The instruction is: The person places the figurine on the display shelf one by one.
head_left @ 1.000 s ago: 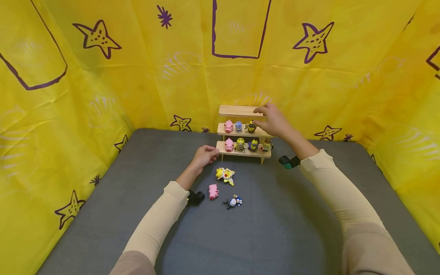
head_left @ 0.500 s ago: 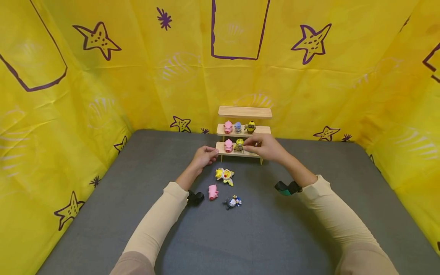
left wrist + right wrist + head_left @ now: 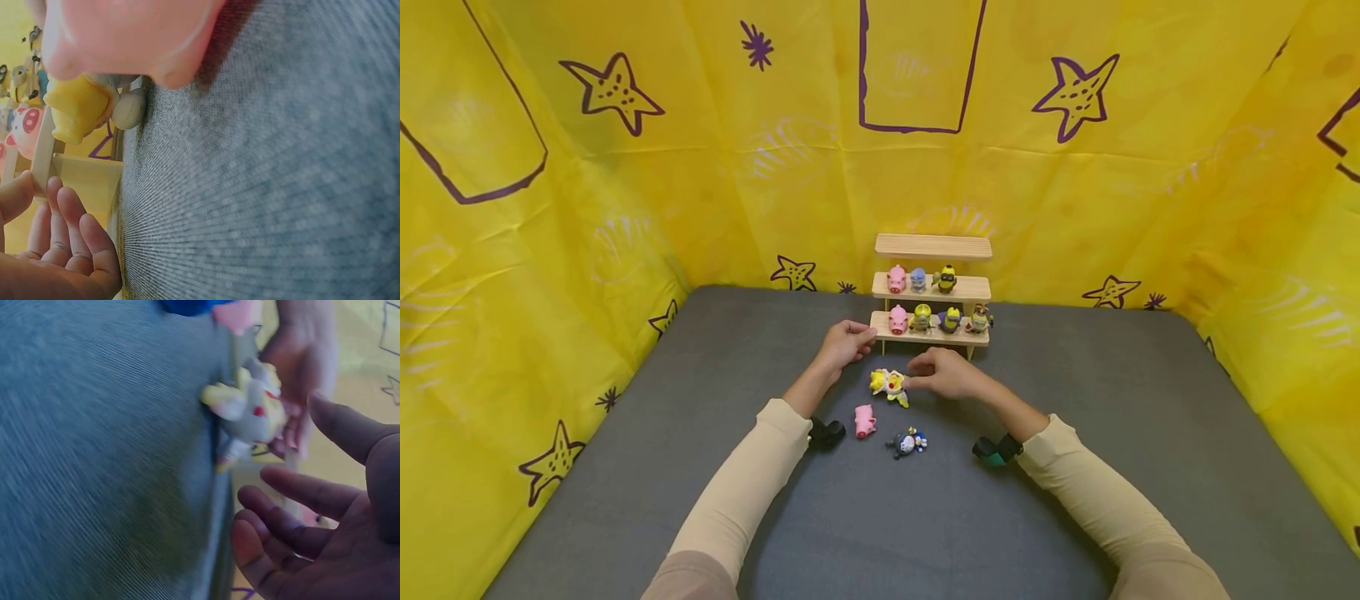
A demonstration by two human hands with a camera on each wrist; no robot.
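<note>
My left hand point(image 3: 847, 342) pinches the left end of the bottom tier of a small wooden three-tier display shelf point(image 3: 887, 326), thumb on one side and fingers on the other. Beside a yellow-and-white toy figure point(image 3: 891, 384) lying on the grey cloth, my right hand point(image 3: 951, 374) has thumb and fingers spread apart. In the right wrist view a gap shows between that hand point(image 3: 312, 531) and the figure point(image 3: 250, 415). Nearer to me lie a pink toy pig point(image 3: 865, 422) and a grey-and-blue toy figure point(image 3: 908, 442).
The bottom tier bears a pink pig point(image 3: 898, 320) and several yellow figures. On the middle tier stand another pink pig point(image 3: 897, 279), a blue figure point(image 3: 918, 280) and a yellow-and-black figure point(image 3: 945, 279). Yellow patterned cloth point(image 3: 700, 183) walls in the grey surface point(image 3: 1037, 533).
My right hand has come down from the top tier, past the bottom tier, to the yellow-and-white figure on the cloth. The left hand keeps its place on the shelf.
</note>
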